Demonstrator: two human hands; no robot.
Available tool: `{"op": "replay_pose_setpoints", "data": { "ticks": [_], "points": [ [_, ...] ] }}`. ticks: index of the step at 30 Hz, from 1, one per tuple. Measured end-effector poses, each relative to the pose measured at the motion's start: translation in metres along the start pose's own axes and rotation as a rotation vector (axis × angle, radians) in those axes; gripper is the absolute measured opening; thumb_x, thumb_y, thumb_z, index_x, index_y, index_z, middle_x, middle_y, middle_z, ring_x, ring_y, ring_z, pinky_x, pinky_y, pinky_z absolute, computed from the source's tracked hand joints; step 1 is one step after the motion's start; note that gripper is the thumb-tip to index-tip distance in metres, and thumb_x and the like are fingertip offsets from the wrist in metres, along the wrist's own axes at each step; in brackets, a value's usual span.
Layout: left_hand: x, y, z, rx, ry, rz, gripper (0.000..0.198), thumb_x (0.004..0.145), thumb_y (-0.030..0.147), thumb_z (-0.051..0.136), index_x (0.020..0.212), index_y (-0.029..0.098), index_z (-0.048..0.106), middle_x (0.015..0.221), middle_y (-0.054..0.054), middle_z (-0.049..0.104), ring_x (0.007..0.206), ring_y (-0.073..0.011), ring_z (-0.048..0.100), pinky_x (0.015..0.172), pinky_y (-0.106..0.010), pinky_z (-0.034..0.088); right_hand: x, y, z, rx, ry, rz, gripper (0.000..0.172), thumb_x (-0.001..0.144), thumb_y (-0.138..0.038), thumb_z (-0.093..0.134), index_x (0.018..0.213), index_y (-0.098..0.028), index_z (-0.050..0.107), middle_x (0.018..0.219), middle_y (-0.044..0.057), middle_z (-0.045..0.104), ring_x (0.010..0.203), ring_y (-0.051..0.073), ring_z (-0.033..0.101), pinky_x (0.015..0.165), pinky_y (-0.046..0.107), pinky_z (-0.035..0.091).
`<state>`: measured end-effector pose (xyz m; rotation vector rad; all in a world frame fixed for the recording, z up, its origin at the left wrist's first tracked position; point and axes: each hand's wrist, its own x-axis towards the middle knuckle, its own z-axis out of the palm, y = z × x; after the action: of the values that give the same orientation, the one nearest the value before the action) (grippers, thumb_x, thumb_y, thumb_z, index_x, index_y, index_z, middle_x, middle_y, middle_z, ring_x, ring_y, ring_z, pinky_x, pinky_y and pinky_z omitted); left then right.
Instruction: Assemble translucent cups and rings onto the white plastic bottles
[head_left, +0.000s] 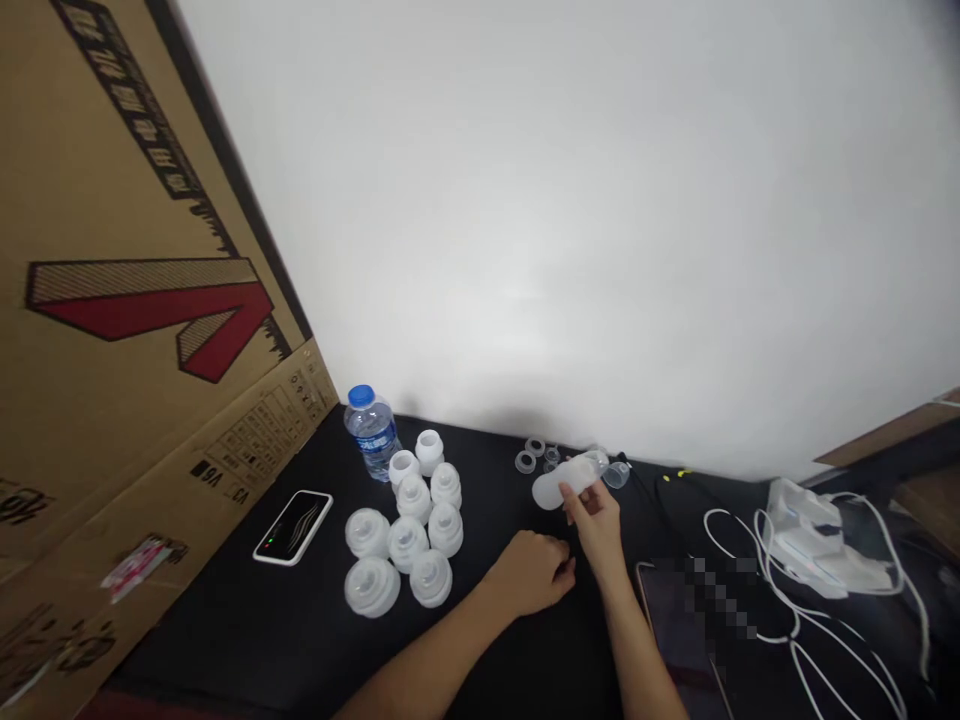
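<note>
My right hand [598, 520] pinches a milky white baby bottle [559, 485] between thumb and fingers. The bottle is tilted nearly on its side, its rounded base to the left and its narrower, clearer end to the right. Just beyond that end is a clear dome-shaped cap [617, 475]. My left hand [531, 572] rests on the black table with its fingers curled in, and nothing shows in it. Clear rings [525, 462] and other small clear parts [553, 455] lie behind the bottle, near the wall. Left of my hands stand several white baby bottles with clear caps [408, 543].
Two white open-necked pieces [430, 452] and a blue-capped water bottle [373, 435] stand at the back left. A white-edged device [294, 527] lies beside a large cardboard box [150, 400]. To the right are a tablet [675, 630], white cables [795, 620] and a white device [817, 540].
</note>
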<state>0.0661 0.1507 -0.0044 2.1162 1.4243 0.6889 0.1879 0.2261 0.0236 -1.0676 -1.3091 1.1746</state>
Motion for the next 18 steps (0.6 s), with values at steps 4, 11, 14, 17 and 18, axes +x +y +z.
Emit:
{"op": "replay_pose_setpoints", "data": {
  "ticks": [4, 11, 14, 17, 18],
  "points": [
    [-0.001, -0.008, 0.013, -0.05, 0.089, 0.143, 0.034, 0.093, 0.022, 0.071, 0.125, 0.015, 0.077, 0.119, -0.018, 0.082, 0.106, -0.0377, 0.077, 0.093, -0.047, 0.059, -0.018, -0.011, 0.023, -0.214, -0.282, -0.08, 0.056, 0.083, -0.049, 0.089, 0.132, -0.023, 0.077, 0.112, 0.011, 0.083, 0.094, 0.032, 0.076, 0.079, 0.042, 0.064],
    [-0.003, -0.014, 0.025, -0.117, 0.245, 0.192, 0.035, 0.093, 0.015, 0.066, 0.122, 0.026, 0.079, 0.12, -0.011, 0.081, 0.121, -0.0419, 0.071, 0.104, -0.055, 0.056, -0.021, -0.03, 0.058, -0.502, -0.436, -0.162, 0.037, 0.085, -0.039, 0.085, 0.119, -0.026, 0.081, 0.108, 0.008, 0.083, 0.088, 0.03, 0.074, 0.077, 0.041, 0.061],
    [-0.004, -0.016, 0.025, -0.167, 0.292, 0.22, 0.024, 0.094, 0.017, 0.063, 0.107, 0.025, 0.082, 0.105, -0.012, 0.082, 0.112, -0.0401, 0.074, 0.101, -0.053, 0.057, -0.02, -0.035, 0.065, -0.527, -0.467, -0.134, 0.026, 0.087, -0.04, 0.082, 0.108, -0.024, 0.08, 0.091, 0.006, 0.08, 0.072, 0.026, 0.069, 0.066, 0.037, 0.056],
    [-0.004, -0.017, 0.028, -0.26, 0.367, 0.193, 0.023, 0.096, 0.021, 0.061, 0.104, 0.026, 0.082, 0.1, -0.011, 0.081, 0.105, -0.0376, 0.073, 0.096, -0.051, 0.058, -0.021, -0.038, 0.069, -0.514, -0.507, -0.141, 0.02, 0.089, -0.039, 0.082, 0.102, -0.025, 0.078, 0.086, 0.004, 0.078, 0.071, 0.025, 0.068, 0.065, 0.035, 0.053],
    [-0.004, -0.018, 0.03, -0.287, 0.365, 0.152, 0.023, 0.096, 0.024, 0.062, 0.106, 0.027, 0.082, 0.103, -0.01, 0.081, 0.107, -0.0374, 0.073, 0.096, -0.05, 0.058, -0.021, -0.039, 0.07, -0.513, -0.521, -0.14, 0.019, 0.089, -0.04, 0.082, 0.1, -0.025, 0.077, 0.083, 0.003, 0.077, 0.071, 0.024, 0.068, 0.065, 0.034, 0.052]
  ]
}}
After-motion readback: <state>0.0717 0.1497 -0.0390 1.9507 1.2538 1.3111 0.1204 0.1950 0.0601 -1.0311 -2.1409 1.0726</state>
